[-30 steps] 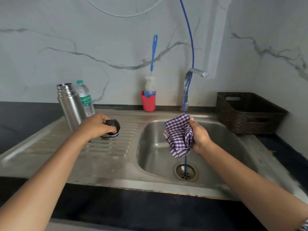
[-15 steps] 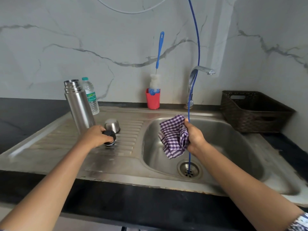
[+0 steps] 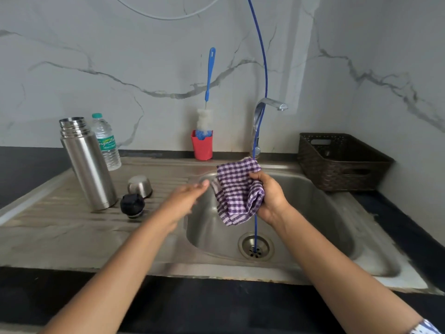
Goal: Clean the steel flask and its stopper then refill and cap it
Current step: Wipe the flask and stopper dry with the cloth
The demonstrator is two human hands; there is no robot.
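The steel flask [image 3: 88,165] stands upright and uncapped on the sink's draining board [image 3: 60,225]. Its black stopper [image 3: 132,205] lies on the board just right of the flask's base, and the steel cup lid [image 3: 140,185] sits upside down behind it. My left hand [image 3: 185,201] hovers empty with fingers apart at the basin's left rim, right of the stopper and close to the cloth. My right hand [image 3: 271,197] holds a purple checked cloth [image 3: 237,191] over the basin [image 3: 325,213].
A plastic water bottle [image 3: 107,142] stands behind the flask. A red cup [image 3: 202,148] with a blue bottle brush [image 3: 209,75] sits by the wall, left of the tap [image 3: 266,109]. A blue cord [image 3: 260,68] hangs into the drain [image 3: 255,245]. A dark woven basket [image 3: 342,161] is at the right.
My left hand has let go of the black stopper, leaving it on the draining board, and moved right toward the cloth. My right hand still holds the cloth.
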